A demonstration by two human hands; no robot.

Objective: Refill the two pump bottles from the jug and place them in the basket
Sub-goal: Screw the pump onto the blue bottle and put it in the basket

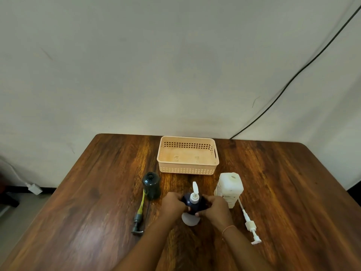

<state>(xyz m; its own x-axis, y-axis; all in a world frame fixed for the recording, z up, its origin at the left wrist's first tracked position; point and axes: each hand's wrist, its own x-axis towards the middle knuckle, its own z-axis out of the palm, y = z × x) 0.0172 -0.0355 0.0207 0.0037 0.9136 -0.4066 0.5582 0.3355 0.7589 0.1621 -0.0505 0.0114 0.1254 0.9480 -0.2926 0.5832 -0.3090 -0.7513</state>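
Left hand [172,205] and right hand [214,209] both clasp the blue pump bottle [195,206] between them; jug [229,189] just right of the grip, basket [187,170] beyond it; best to keep the bottle upright, one hand steadying while the other works the white pump collar [195,200].

You've got a dark wood table [283,182] filling the lower half of the frame. A peach basket [187,167] sits at centre, toward the far edge. Left of centre, a dark bottle [151,185] stands upright w/ open neck. A dark pump [139,218] w/ yellowish tube lies flat below it, tube end just beside the bottle. Right of centre stands a white jug [229,189], w/ a white pump [250,225] lying flat at its lower right. At lower centre is a blue bottle [192,204] w/ white pump on; can't tell if it rests on the top.
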